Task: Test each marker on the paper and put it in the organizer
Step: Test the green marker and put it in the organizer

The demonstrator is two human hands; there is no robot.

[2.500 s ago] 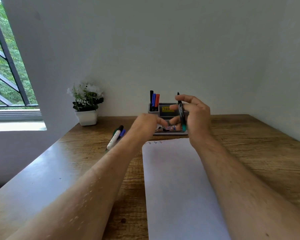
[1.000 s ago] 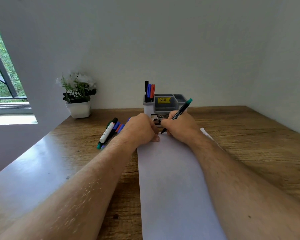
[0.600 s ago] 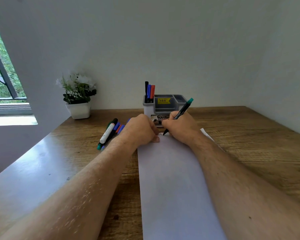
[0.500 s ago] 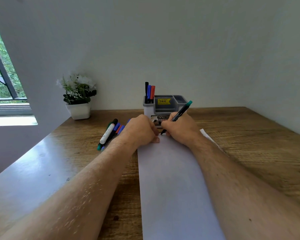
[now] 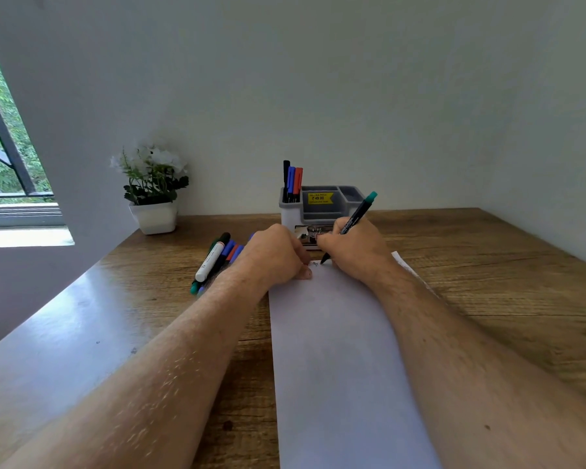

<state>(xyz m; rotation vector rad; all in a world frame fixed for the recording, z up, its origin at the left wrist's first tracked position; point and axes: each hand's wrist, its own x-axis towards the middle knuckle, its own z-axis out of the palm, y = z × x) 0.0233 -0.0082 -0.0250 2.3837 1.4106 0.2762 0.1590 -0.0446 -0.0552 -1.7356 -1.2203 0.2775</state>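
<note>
My right hand [image 5: 356,257] pinches a black marker with a teal end [image 5: 356,214], its tip touching the top of the white paper [image 5: 335,350] beside a small scribble [image 5: 315,264]. My left hand [image 5: 274,255] rests as a curled fist on the paper's top left corner; whether it holds anything inside is hidden. Just behind both hands stands the grey organizer [image 5: 322,211], with black, blue and red markers [image 5: 293,179] upright in its left compartment. Several loose markers [image 5: 214,258] lie on the table left of my left hand.
A white pot with a flowering plant [image 5: 153,194] stands at the back left by the wall. The wooden table [image 5: 487,282] meets walls behind and to the right. A window [image 5: 0,157] is at the far left.
The right hand brought the marker down from in front of the organizer to the paper and has made small strokes there. The left fist settled on the paper's corner and stayed.
</note>
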